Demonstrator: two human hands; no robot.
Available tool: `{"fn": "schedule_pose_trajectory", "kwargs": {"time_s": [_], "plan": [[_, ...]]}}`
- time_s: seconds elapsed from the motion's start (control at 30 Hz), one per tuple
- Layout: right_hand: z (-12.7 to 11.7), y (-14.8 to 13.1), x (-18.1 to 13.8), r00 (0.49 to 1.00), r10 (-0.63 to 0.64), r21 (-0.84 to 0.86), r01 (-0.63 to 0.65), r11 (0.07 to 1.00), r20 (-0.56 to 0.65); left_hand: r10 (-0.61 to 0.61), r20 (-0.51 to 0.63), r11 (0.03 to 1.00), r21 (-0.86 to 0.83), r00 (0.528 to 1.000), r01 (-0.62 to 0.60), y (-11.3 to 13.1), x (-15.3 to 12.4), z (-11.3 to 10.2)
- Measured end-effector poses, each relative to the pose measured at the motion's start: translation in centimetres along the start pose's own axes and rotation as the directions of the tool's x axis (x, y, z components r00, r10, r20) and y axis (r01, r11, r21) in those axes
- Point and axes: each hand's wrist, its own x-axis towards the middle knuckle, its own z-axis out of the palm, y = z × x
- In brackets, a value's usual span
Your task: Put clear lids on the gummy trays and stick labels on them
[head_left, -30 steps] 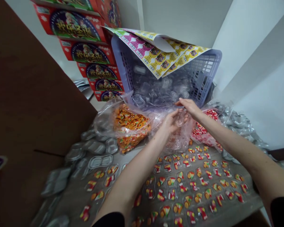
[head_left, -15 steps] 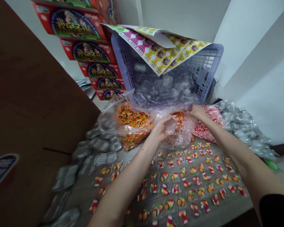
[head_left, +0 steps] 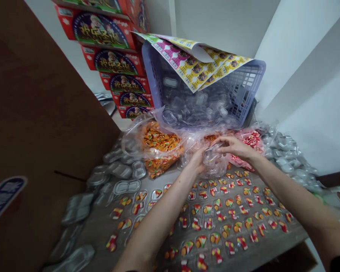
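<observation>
My left hand (head_left: pixel 198 160) is closed round a small clear plastic tray (head_left: pixel 211 154) above the front of the bags. Close beside it my right hand (head_left: pixel 232 146) comes in from the right, its fingers bent together at the tray's edge; whatever lies between them is too small to make out. Under and around both hands spreads a crumpled clear bag (head_left: pixel 192 141) with orange pieces. To the left sits a bag of orange candies (head_left: pixel 160 145), to the right a bag of red and pink ones (head_left: pixel 252 140). Filled trays (head_left: pixel 208 223) with candies cover the tabletop in rows.
A purple basket (head_left: pixel 154 83) full of clear plastic trays stands behind the bags, sticker sheets (head_left: pixel 197 70) draped over it. Red boxes (head_left: pixel 113 62) are stacked at back left. Empty trays (head_left: pixel 120 172) pile up left, more trays (head_left: pixel 289 155) right. A brown cardboard surface (head_left: pixel 39 113) fills the left.
My right hand has moved from the red candy bag leftward to the tray in my left hand. The left hand still holds the tray. The view has shifted slightly.
</observation>
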Motion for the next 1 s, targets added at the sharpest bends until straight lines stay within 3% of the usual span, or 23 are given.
{"fn": "schedule_pose_trajectory", "kwargs": {"time_s": [0.13, 0.43, 0.6, 0.8, 1.0], "plan": [[1.3, 1.4, -0.2, 0.999, -0.005, -0.069, 0.003, 0.998, -0.042, -0.046, 0.081, 0.999, 0.007, 0.996, 0.045, -0.8, -1.4, -0.8], [3.5, 2.5, -1.2, 0.988, -0.008, -0.034, 0.003, 0.999, -0.153, 0.069, 0.098, 0.99, 0.117, 0.993, -0.081, -1.2, -4.3, -0.8], [5.1, 2.3, -4.3, 0.955, 0.04, 0.12, -0.004, 0.993, -0.293, 0.066, 0.083, 0.991, 0.114, 0.994, -0.076, -2.8, -6.2, -0.8], [7.3, 3.5, -9.2, 0.895, 0.081, 0.26, 0.04, 0.965, -0.439, -0.021, 0.109, 0.995, 0.101, 0.994, 0.01, -6.6, -8.7, -0.2], [7.5, 6.2, -16.4, 0.848, 0.156, 0.377, 0.056, 0.924, -0.507, -0.185, 0.249, 0.981, 0.113, 0.951, 0.161, -12.5, -9.6, 1.5]]}}
